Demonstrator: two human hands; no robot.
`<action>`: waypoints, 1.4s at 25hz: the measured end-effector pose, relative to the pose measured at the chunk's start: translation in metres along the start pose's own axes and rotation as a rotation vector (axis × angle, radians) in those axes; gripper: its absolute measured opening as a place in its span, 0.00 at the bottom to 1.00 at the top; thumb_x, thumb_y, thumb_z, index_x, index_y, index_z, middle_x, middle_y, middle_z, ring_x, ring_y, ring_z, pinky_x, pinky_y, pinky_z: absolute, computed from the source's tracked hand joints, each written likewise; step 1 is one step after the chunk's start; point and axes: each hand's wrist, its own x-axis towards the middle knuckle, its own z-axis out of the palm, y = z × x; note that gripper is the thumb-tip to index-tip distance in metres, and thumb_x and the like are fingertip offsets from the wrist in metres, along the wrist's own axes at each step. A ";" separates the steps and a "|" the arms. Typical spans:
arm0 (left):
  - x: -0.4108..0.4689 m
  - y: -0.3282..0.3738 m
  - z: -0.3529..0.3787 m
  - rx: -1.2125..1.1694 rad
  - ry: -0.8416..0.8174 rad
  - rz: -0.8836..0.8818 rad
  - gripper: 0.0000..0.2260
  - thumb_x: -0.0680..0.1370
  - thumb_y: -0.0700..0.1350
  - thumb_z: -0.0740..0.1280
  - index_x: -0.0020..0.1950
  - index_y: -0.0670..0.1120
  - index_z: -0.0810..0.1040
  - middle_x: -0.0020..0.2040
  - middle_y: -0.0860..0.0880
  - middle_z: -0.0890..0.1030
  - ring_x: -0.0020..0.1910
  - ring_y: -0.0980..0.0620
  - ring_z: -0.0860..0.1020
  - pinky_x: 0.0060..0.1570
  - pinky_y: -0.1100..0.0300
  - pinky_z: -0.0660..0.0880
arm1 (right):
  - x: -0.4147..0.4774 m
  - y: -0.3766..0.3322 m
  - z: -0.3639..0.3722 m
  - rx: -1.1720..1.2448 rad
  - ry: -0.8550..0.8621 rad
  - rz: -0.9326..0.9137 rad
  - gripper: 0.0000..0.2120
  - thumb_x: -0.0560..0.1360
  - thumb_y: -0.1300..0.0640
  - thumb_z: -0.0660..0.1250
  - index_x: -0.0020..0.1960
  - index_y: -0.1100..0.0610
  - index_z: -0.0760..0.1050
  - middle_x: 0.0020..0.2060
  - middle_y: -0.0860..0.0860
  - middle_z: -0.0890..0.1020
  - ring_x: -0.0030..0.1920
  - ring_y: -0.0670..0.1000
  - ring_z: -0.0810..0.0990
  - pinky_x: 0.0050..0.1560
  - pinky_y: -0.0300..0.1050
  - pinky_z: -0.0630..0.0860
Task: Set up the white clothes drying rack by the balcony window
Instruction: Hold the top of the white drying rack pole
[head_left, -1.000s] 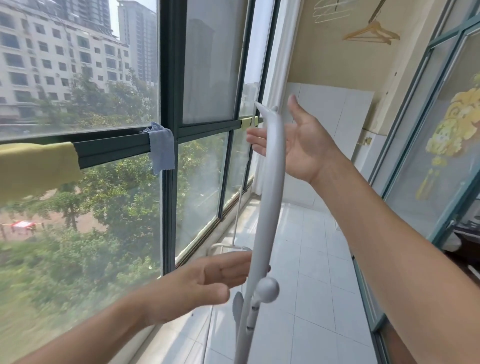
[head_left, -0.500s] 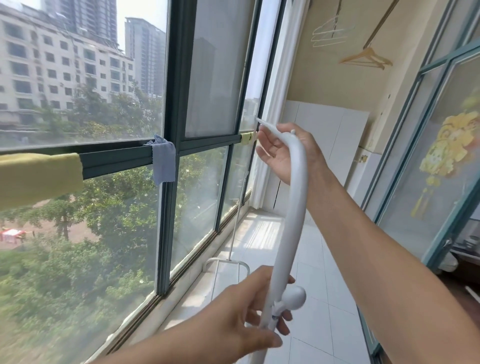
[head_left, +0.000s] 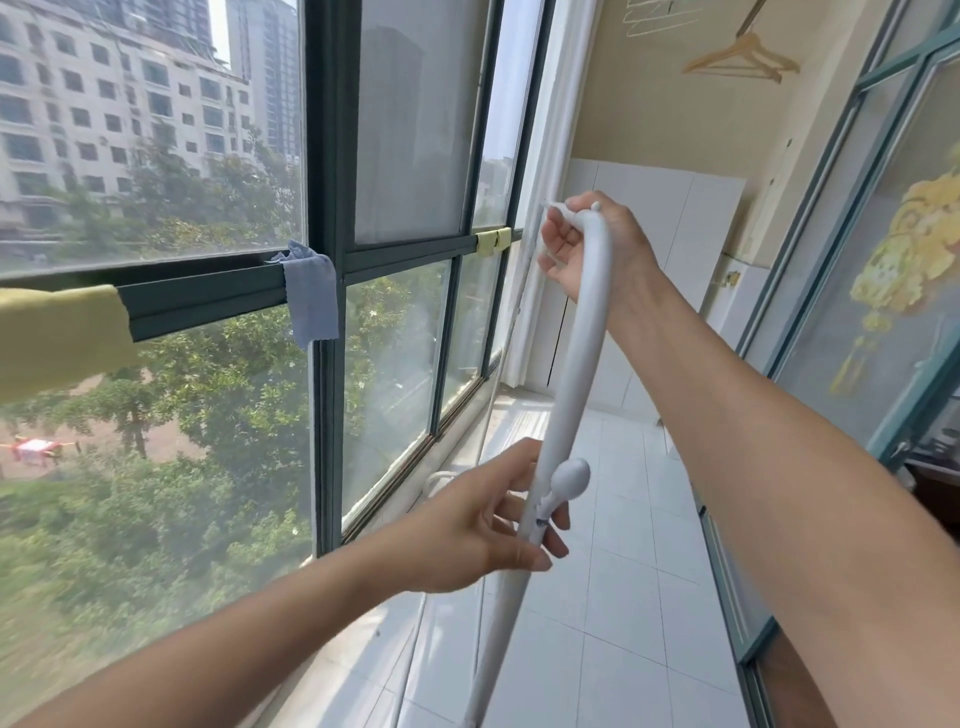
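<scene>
A white curved arm of the clothes drying rack (head_left: 582, 353) rises in front of me, beside the balcony window (head_left: 400, 364). My right hand (head_left: 597, 244) is closed around its bent top end. My left hand (head_left: 483, 519) grips the tube lower down, just under a round white knob (head_left: 570, 475) at the joint. The tube runs on down to the floor and leaves the view at the bottom. Another thin white part of the rack (head_left: 441, 475) shows low by the sill, behind my left hand.
A blue cloth (head_left: 310, 296) and a yellow cloth (head_left: 57, 338) hang on the window's crossbar. Wooden hangers (head_left: 740, 60) hang high near the end wall. White cabinets (head_left: 670, 249) close the far end. A glass door (head_left: 872, 270) lines the right side of the narrow tiled floor (head_left: 618, 571).
My right hand went from open beside the arm's top to closed around it. My left hand moved in and took hold below the knob. The arm's top has tilted slightly right.
</scene>
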 end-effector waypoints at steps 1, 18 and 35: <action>0.009 -0.004 -0.005 0.008 -0.005 -0.002 0.20 0.72 0.29 0.69 0.59 0.44 0.68 0.48 0.52 0.78 0.49 0.46 0.83 0.49 0.54 0.79 | 0.007 0.000 -0.003 -0.014 0.022 -0.010 0.06 0.74 0.60 0.59 0.40 0.57 0.71 0.29 0.51 0.76 0.30 0.47 0.75 0.35 0.41 0.69; 0.185 -0.090 -0.059 0.015 -0.021 0.022 0.21 0.71 0.31 0.70 0.58 0.46 0.68 0.44 0.56 0.78 0.46 0.48 0.84 0.46 0.59 0.78 | 0.141 -0.002 -0.069 0.325 0.097 -0.020 0.15 0.78 0.67 0.51 0.64 0.67 0.63 0.35 0.62 0.74 0.26 0.49 0.68 0.23 0.40 0.75; 0.371 -0.200 -0.167 0.007 0.020 0.036 0.21 0.71 0.32 0.70 0.56 0.51 0.70 0.46 0.50 0.78 0.47 0.46 0.84 0.51 0.50 0.81 | 0.370 0.023 -0.118 0.077 0.194 -0.057 0.11 0.77 0.62 0.62 0.58 0.65 0.66 0.47 0.65 0.71 0.20 0.49 0.68 0.25 0.42 0.75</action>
